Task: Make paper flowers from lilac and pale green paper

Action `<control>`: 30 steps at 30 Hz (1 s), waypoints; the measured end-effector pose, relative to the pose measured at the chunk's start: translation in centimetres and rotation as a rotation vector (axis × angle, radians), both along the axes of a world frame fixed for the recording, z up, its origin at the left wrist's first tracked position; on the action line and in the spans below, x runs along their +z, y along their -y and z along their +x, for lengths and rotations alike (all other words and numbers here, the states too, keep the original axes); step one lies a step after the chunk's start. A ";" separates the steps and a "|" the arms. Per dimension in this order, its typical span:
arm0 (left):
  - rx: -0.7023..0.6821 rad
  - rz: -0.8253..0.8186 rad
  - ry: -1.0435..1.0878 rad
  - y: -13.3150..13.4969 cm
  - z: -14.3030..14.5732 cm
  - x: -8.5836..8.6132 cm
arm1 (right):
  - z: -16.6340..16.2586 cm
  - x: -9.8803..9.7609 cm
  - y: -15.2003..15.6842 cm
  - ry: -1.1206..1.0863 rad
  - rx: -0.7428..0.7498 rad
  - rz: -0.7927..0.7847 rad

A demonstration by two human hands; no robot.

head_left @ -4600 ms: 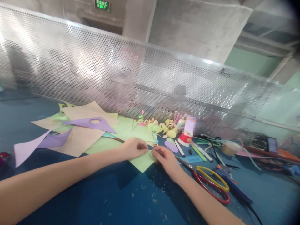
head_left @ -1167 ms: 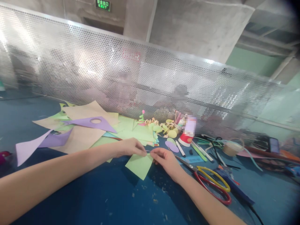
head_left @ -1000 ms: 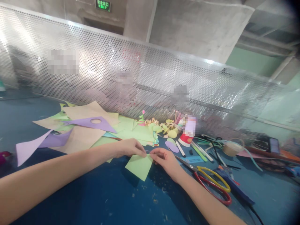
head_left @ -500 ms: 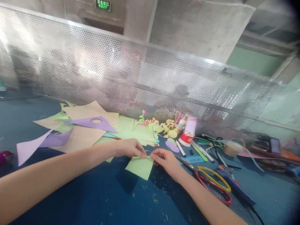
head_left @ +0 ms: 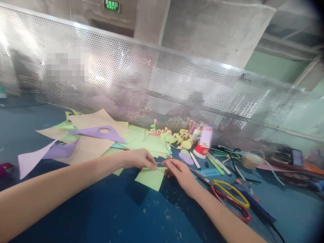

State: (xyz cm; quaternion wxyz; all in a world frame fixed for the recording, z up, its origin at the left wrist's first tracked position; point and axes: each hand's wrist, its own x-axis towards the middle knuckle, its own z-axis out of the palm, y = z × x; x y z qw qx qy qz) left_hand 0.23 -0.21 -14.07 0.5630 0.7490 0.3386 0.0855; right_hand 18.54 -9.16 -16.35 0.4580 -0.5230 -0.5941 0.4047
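Observation:
A small light green paper piece [head_left: 151, 179] is held just above the blue table [head_left: 121, 216]. My left hand [head_left: 138, 158] pinches its upper left edge with closed fingers. My right hand [head_left: 178, 172] pinches the upper right corner, fingers curled. Both hands meet at the paper's top edge, which looks folded over. A pile of green, tan and purple paper sheets [head_left: 93, 141] lies just behind my left hand.
Red and yellow scissors [head_left: 227, 197] lie right of my right hand. Pens [head_left: 215, 163], a red and white glue bottle [head_left: 202, 143], curled paper scraps [head_left: 177, 136] and a tape roll [head_left: 249, 160] sit behind. A perforated metal screen [head_left: 152, 84] borders the table's far side.
The green piece was pulled nearer and off the paper pile, then turned slightly. Over the last second its top edge has been folded down between both hands.

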 end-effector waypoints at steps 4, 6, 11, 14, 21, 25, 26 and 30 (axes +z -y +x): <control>0.019 0.046 0.007 -0.1 0.0 0.1 | 0.2 -0.1 -0.1 -0.049 -0.016 -0.006; 0.018 0.049 -0.003 -0.1 0.0 0.1 | 0.3 -0.2 -0.1 0.001 0.020 0.003; 0.017 0.020 -0.006 0.0 0.0 0.2 | 0.3 -0.2 0.0 0.042 0.043 -0.007; -0.004 -0.010 0.010 0.1 0.0 0.2 | 0.1 0.0 0.0 0.034 0.025 -0.010; -0.021 -0.021 0.010 0.2 0.0 0.1 | 0.0 0.0 0.0 0.043 0.008 -0.020; -0.006 -0.001 -0.012 0.1 -0.1 0.2 | 0.2 -0.4 -0.2 0.047 0.040 -0.015; -0.011 -0.003 -0.013 0.1 -0.1 0.2 | 0.3 -0.4 -0.2 0.051 0.045 -0.012; -0.006 0.017 -0.024 0.0 -0.1 0.1 | 0.3 -0.2 0.0 0.070 0.066 0.010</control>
